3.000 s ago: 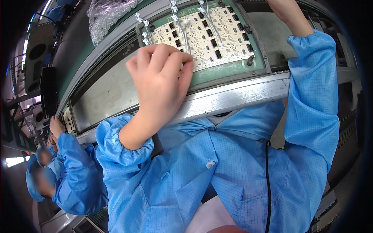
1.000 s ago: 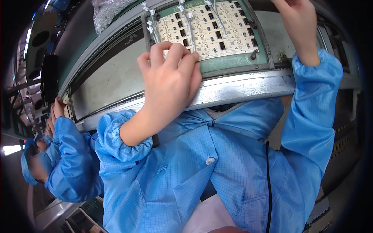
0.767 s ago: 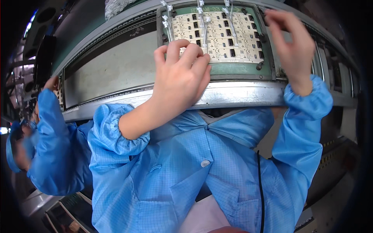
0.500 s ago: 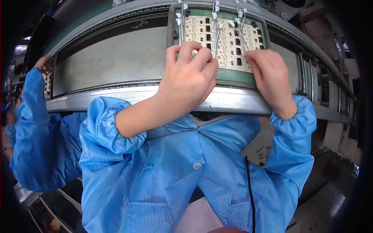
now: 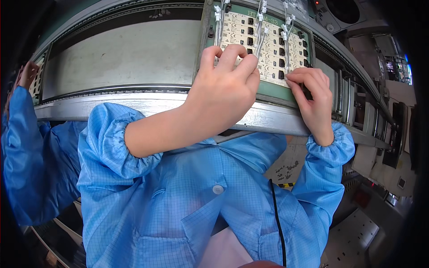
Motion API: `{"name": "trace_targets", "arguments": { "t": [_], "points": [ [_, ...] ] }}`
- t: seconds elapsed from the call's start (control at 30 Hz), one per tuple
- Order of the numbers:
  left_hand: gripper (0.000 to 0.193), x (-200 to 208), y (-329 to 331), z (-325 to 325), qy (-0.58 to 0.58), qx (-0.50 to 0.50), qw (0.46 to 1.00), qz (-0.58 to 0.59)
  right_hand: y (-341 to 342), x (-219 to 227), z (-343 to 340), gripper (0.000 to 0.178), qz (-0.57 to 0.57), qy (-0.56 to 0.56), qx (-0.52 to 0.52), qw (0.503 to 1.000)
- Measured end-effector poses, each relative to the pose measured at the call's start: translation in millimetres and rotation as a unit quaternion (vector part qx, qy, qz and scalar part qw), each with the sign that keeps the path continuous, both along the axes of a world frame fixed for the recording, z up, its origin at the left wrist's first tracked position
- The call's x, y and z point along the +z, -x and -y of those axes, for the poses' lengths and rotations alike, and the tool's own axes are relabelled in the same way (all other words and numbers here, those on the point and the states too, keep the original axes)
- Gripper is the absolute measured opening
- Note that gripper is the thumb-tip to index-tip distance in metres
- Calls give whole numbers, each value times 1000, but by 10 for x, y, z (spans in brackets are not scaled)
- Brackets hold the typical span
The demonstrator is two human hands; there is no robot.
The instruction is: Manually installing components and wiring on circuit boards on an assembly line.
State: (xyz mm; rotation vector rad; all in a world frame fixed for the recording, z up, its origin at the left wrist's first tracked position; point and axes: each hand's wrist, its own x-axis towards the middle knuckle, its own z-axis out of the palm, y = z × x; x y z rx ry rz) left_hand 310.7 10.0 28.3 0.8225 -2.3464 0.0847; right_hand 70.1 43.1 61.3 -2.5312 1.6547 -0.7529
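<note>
A green fixture [image 5: 278, 90] holds a panel of cream-coloured circuit boards [image 5: 271, 68] with black components. Thin grey wires [image 5: 288, 51] with white plug connectors [image 5: 284, 32] stand up from the boards in rows. My left hand [image 5: 228, 85] arches over the panel's lower left part, fingers bent and closed. Its fingertips and whatever they hold are hidden behind the hand. At the lower right corner of the panel, my right hand [image 5: 313, 91] pinches thumb and forefinger together at the lower end of a grey wire.
The fixture sits on a conveyor with a metal front rail [image 5: 272, 117] and a chain along its edge. A pale flat surface [image 5: 125, 58] lies left of it. At far left, a co-worker's hand [image 5: 28, 73] is beside another board panel [image 5: 38, 73].
The view has shifted, so the fixture sits slightly further right and lower. My right hand's pinch has come down toward the panel's lower edge. The left hand keeps its place over the boards.
</note>
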Motion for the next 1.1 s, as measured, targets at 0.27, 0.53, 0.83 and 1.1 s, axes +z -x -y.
{"name": "trace_targets", "arguments": {
  "t": [0.27,0.53,0.83,1.1],
  "points": [
    [25,-4,13,10,-4,-3,1000,-3,13,-42,-9,8,26,-5,-11,1000],
    [27,-17,-27,4,-1,0,1000,5,-69,111,-196,26,-153,18,32,988],
    [25,274,46,221,-27,14,1000,-6,548,-214,-54,46,-22,-90,-247,965],
    [35,483,1017,1086,7,167,974,150,515,-50,132,43,82,-97,-141,982]
  ]
}}
